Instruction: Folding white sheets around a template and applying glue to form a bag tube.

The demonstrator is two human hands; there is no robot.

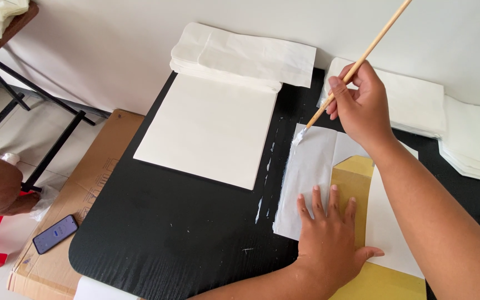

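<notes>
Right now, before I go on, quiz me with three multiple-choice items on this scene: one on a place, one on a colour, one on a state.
1. Where does the brush tip rest?
A. on the white sheet's top left corner
B. on the phone
C. on the cardboard box

2. What colour is the tabletop?
A. red
B. black
C. green

3. How is the left hand?
A. gripping the brush
B. raised off the table
C. pressed flat on the paper

Answers: 1 A, the wet tip touches the white sheet at its corner. 2 B, the bare top is black. 3 C, its fingers lie spread on the sheet, while the right hand holds the brush.
</notes>
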